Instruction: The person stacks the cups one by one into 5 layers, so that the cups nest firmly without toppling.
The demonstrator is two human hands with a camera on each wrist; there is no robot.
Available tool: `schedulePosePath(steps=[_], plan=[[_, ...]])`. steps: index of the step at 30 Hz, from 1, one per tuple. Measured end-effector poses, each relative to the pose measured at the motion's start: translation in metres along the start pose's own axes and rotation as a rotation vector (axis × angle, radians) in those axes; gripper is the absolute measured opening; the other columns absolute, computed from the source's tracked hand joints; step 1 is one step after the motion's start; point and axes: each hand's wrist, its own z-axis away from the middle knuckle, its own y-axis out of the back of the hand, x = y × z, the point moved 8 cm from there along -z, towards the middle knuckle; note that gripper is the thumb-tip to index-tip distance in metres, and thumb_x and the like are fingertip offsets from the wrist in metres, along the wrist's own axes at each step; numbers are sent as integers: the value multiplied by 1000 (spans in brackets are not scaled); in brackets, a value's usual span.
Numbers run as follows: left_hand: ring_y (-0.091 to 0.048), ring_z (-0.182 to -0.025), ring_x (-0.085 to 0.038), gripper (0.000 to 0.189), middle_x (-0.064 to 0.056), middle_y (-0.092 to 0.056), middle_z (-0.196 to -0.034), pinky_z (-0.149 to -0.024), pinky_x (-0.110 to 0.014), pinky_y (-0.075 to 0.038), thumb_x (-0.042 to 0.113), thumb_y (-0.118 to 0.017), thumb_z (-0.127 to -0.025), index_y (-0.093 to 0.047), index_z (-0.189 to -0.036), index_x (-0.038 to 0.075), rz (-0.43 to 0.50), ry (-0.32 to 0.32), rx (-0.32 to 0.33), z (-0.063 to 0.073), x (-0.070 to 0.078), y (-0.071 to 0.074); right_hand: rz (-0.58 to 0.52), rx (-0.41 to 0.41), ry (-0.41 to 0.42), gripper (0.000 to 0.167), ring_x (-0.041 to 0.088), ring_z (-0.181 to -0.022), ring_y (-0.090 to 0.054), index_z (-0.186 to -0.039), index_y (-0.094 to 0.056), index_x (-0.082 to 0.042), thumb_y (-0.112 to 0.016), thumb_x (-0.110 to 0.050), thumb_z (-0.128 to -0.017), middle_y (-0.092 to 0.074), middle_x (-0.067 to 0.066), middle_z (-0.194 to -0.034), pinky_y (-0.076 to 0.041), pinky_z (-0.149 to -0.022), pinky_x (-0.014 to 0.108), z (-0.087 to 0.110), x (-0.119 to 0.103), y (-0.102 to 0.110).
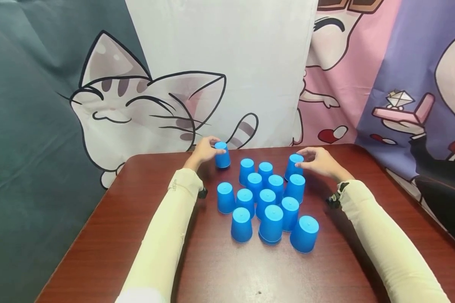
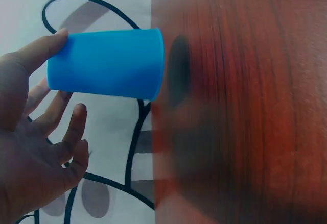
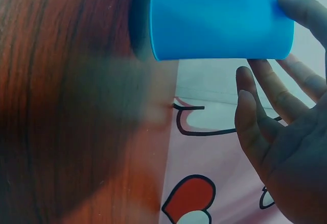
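At the back of the table my left hand (image 1: 204, 150) pinches an upside-down blue cup (image 1: 223, 156) near its closed end, thumb on one side and fingers on the other. In the left wrist view that cup (image 2: 107, 65) has its open rim close over the wood, with a shadow beside it. My right hand (image 1: 320, 162) grips another upside-down blue cup (image 1: 293, 167) the same way, at the back right of the group. Its rim faces the tabletop in the right wrist view, where the cup (image 3: 219, 22) shows between thumb and fingers.
Several more upside-down blue cups (image 1: 267, 202) stand close together between my forearms on the brown table (image 1: 136, 227). A second rim shows beneath the front middle cup (image 1: 271, 223). Behind the table's back edge hangs a cartoon-printed cloth (image 1: 265, 63).
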Motion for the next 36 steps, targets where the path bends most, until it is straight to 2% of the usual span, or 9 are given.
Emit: schedulePosePath(steps=[6, 16, 22, 27, 31, 36], plan=[[-54, -125, -35, 54, -19, -58, -135, -102, -47, -45, 26, -77, -88, -57, -134, 4, 43, 20, 15, -14, 2, -2, -5, 13, 20, 59, 40, -112, -60, -132, -59, -2, -76, -37, -88, -62, 22, -126, -52, -89, 55, 0, 2, 0], [-53, -126, -32, 54, -11, -62, -131, -102, -44, -44, 28, -78, -87, -57, -132, 6, 53, 41, 36, -23, -1, -6, -12, 21, 3, 61, 40, -114, -59, -133, -58, -3, -75, -40, -88, -61, 21, -128, -52, -90, 56, -2, 6, 2], [-53, -127, -34, 63, -15, -59, -135, -104, -46, -43, 30, -81, -84, -55, -135, 4, 42, 12, -41, -21, -3, -15, -7, 14, -1, 60, 40, -114, -59, -133, -58, -4, -75, -40, -88, -61, 21, -128, -51, -91, 57, -4, 9, 2], [-51, -128, -35, 63, -16, -56, -139, -104, -48, -44, 28, -81, -84, -55, -137, 5, 5, 17, -78, -20, -8, -19, -4, 12, 0, 61, 41, -115, -59, -134, -58, -3, -75, -39, -88, -61, 22, -129, -50, -92, 58, -3, 10, 3], [-52, -126, -36, 60, -18, -56, -137, -103, -49, -45, 25, -80, -84, -57, -136, 5, -12, 20, -60, -21, -11, -20, -6, 19, -3, 60, 41, -115, -59, -134, -58, -3, -75, -38, -88, -60, 21, -129, -51, -91, 58, -2, 9, 3], [-53, -123, -38, 57, -19, -58, -133, -103, -52, -44, 27, -79, -85, -58, -133, 4, -10, 63, 2, -19, -20, -19, -24, 35, 4, 60, 40, -114, -60, -134, -58, -3, -76, -37, -88, -61, 21, -128, -52, -91, 55, -3, 4, 2]])
